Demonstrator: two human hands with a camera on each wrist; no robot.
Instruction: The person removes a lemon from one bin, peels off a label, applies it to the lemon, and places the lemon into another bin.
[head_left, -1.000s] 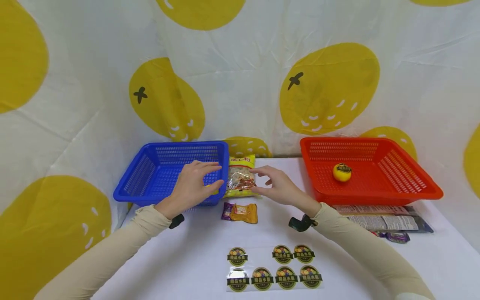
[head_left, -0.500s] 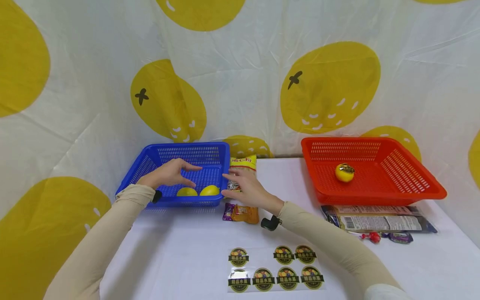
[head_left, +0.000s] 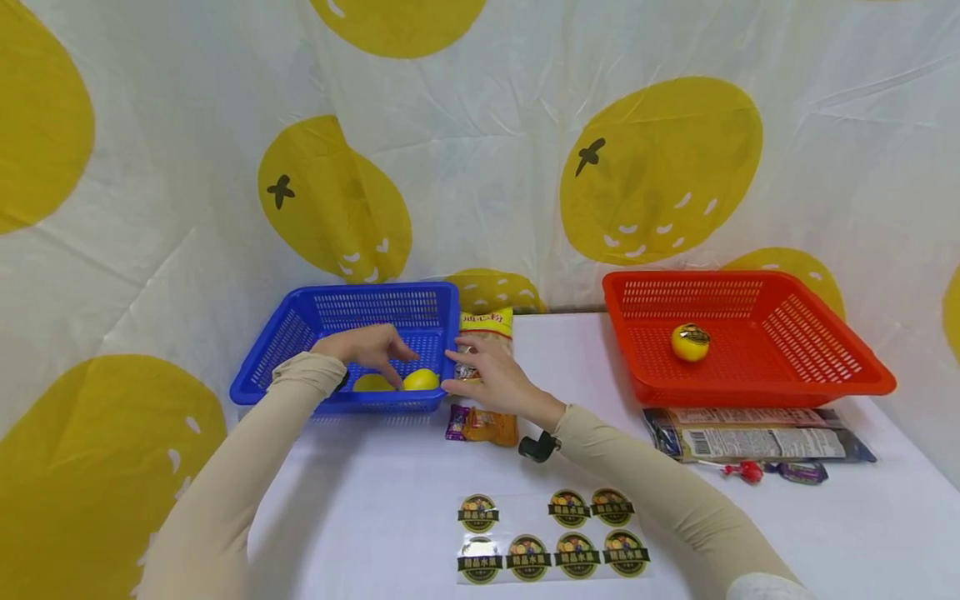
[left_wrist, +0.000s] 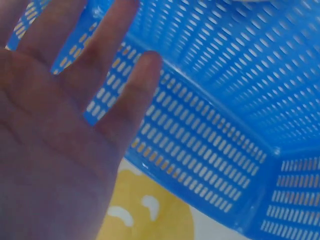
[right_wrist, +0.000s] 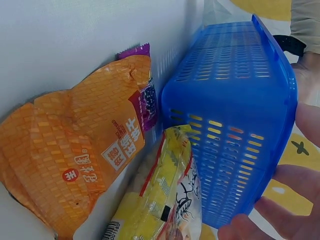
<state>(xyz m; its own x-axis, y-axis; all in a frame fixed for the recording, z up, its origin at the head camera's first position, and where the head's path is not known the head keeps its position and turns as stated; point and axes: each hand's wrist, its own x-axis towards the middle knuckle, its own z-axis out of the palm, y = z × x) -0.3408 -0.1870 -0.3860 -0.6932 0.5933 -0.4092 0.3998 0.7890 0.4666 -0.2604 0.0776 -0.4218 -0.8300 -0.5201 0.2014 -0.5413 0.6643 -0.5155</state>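
My left hand (head_left: 366,345) reaches into the blue basket (head_left: 375,304), palm down and fingers spread, thumb near two yellow round fruits. The right fruit (head_left: 422,380) shows beside the thumb; the left fruit (head_left: 372,382) is partly hidden under the hand. In the left wrist view, the fingers (left_wrist: 122,105) extend over the slotted basket wall, holding nothing. My right hand (head_left: 498,377) is at the basket's right rim (right_wrist: 282,55), with fingertips (right_wrist: 235,231) right at the edge in the right wrist view. A yellow-topped food packet (head_left: 487,323) lies just beneath that hand.
An orange snack packet (head_left: 491,427) and a purple one (head_left: 457,422) lie before the blue basket. Round labels cover a clear sheet (head_left: 517,504) in front. At right, a red basket (head_left: 757,390) holds one labelled yellow fruit (head_left: 690,342); flat packets (head_left: 765,442), a lollipop (head_left: 746,472) and candy (head_left: 802,473) lie nearby.
Both hands moved left from between the baskets; the right hand came to the blue rim and stayed. The left hand then shifted back right and lower, over the fruits.
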